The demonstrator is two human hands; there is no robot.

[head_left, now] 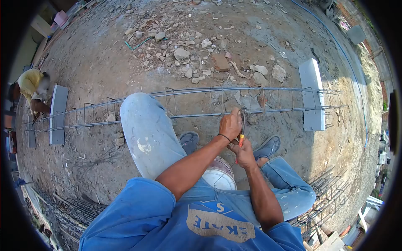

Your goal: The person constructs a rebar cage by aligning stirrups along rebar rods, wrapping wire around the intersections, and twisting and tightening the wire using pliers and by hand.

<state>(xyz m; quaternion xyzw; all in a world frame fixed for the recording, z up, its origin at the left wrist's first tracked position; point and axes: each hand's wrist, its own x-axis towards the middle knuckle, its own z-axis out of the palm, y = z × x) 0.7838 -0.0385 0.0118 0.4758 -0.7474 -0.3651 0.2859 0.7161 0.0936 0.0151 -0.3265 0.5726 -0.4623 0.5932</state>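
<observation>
A long rebar cage (192, 115) of parallel steel bars and thin stirrups runs across in front of my knees. My left hand (230, 124) is closed at its lower bar, beside the jaws of the pliers, and what its fingers hold is too small to name. Pliers (241, 139) with red and yellow handles reach up to that bar. Around their handles, my right hand (245, 153) is closed. A thin wire (224, 175) hangs below the hands. Under me is a round, whitish bucket (220, 178).
White blocks (312, 94) (58, 113) support the cage at both sides. A co-worker in yellow (31, 83) crouches at its far left end. Rubble (181, 53) and a brick (220, 62) lie beyond it. More rebar cages (335, 188) are at lower right. A blue hose (343, 54) curves at right.
</observation>
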